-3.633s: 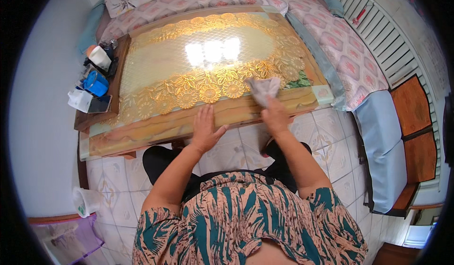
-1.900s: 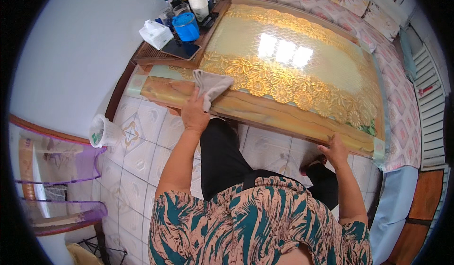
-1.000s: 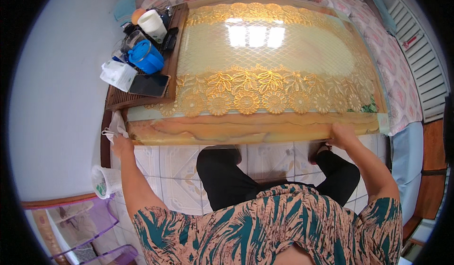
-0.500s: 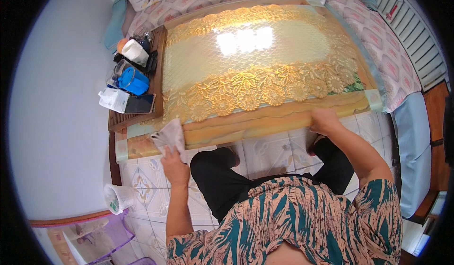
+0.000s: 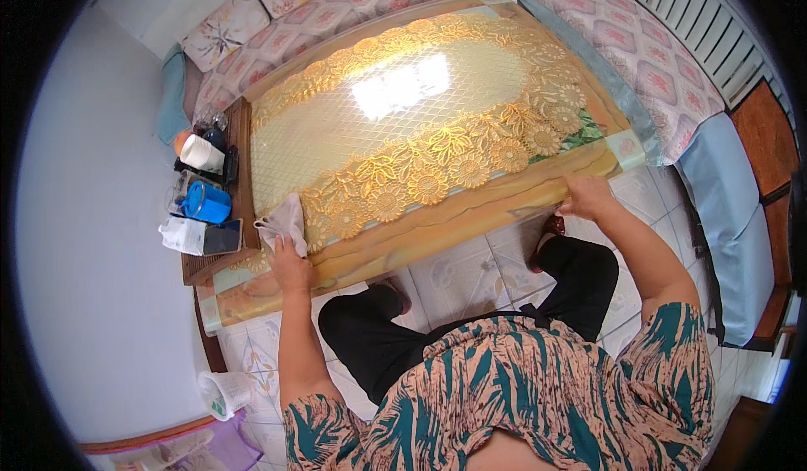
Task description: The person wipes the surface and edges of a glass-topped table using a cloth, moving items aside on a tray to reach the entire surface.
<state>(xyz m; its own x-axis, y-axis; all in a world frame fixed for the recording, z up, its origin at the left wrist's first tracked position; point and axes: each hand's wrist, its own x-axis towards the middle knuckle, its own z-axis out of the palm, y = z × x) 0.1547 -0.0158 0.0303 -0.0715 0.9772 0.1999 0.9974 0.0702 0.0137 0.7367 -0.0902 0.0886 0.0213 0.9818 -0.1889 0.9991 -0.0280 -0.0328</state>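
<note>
A pale grey-pink cloth [image 5: 284, 217] lies bunched on the left part of the low table [image 5: 437, 210], close to the wooden tea tray. My left hand [image 5: 291, 267] has its fingers closed on the near end of this cloth, pressing it to the tabletop. At the right, my right hand [image 5: 586, 196] curls its fingers on the table's front edge; their tips are partly hidden. A shiny gold lace-patterned cover [image 5: 429, 181] lies over the tabletop, with a bright window reflection in its middle.
The slatted wooden tray [image 5: 243, 156] holds a blue cup [image 5: 207, 203], white paper cups [image 5: 202, 154], a tissue pack [image 5: 181, 235] and a dark phone [image 5: 222, 237]. A patterned sofa [image 5: 639, 59] borders the table's far and right sides. A white bin [image 5: 225, 394] stands on the tiled floor.
My left hand has moved the cloth farther in over the tabletop, nearer the tray. My right hand stays at the front edge. The whole view has tilted and shifted.
</note>
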